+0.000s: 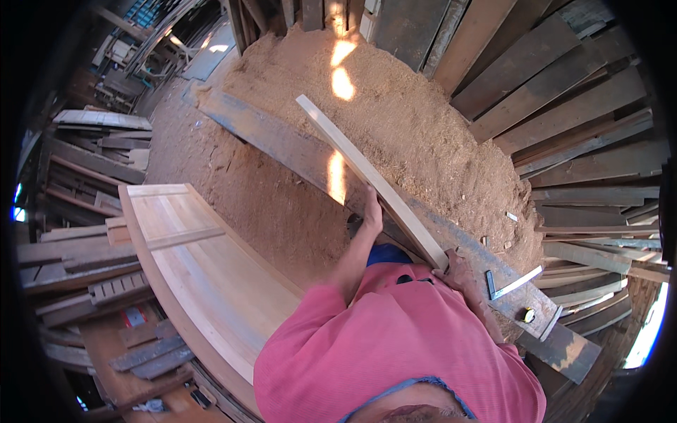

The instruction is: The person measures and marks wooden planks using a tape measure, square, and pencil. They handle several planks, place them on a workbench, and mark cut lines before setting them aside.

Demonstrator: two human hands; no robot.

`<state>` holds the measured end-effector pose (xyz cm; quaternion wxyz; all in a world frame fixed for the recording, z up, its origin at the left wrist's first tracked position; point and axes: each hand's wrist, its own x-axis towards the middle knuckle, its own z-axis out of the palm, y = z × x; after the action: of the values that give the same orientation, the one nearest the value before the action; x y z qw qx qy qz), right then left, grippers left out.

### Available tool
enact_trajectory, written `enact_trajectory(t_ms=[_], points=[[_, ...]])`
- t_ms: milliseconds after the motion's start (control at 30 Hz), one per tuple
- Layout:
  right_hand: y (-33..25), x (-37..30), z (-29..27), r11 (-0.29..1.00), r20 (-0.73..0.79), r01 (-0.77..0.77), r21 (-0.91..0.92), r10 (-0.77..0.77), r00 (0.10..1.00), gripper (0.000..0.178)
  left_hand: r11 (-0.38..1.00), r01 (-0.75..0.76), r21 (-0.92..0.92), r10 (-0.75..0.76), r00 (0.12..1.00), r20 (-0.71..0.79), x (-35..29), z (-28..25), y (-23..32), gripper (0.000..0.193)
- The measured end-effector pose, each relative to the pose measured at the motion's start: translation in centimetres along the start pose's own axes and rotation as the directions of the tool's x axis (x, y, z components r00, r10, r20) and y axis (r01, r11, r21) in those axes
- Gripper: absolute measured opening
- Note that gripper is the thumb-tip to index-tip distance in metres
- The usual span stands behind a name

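A pale, planed wooden board (367, 174) slants from the upper middle down toward my body, lying over a long, worn bench plank (275, 144). Against the board's left side rests my left hand (373, 211), its fingers partly hidden by the wood. My right hand (460, 272) grips the near end of the board, close to my waist. Just right of that hand, a try square (513, 283) with a dark stock and bright blade lies on the plank. A small yellow and black tape measure (527, 315) sits farther toward the plank's right end.
On my left stands a large panelled wooden door (194, 247). Sawdust (423, 134) is heaped beyond the bench plank. Stacked boards (550, 92) line the right side, and more timber (92, 261) is piled at the far left. Sunlight patches fall on the sawdust and plank.
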<state>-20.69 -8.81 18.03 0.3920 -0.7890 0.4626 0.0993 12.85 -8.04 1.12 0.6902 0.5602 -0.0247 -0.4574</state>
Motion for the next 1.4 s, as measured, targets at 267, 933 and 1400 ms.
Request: enact_trajectory(t_ms=[267, 933, 1400], points=[[6.4, 4.6, -2.5, 0.987, 0.023, 0.148, -0.064, -0.147, 0.989, 0.048, 0.564, 0.149, 0.812, -0.42, 0.899, 0.126, -19.6, -1.1, -11.4, 0.096], [-2.8, 3.2, -7.9, 0.571, 0.17, -0.119, 0.812, -0.038, 0.985, 0.055, 0.931, 0.331, -0.154, -0.303, 0.935, 0.183, -23.6, 4.4, 4.5, 0.064], [-23.8, 0.7, -11.9, 0.71, -0.486, 0.649, 0.272, -0.481, 0.73, 0.089, 0.546, 0.328, -0.771, 0.078, 0.896, 0.437, -16.2, 8.6, 12.4, 0.063]])
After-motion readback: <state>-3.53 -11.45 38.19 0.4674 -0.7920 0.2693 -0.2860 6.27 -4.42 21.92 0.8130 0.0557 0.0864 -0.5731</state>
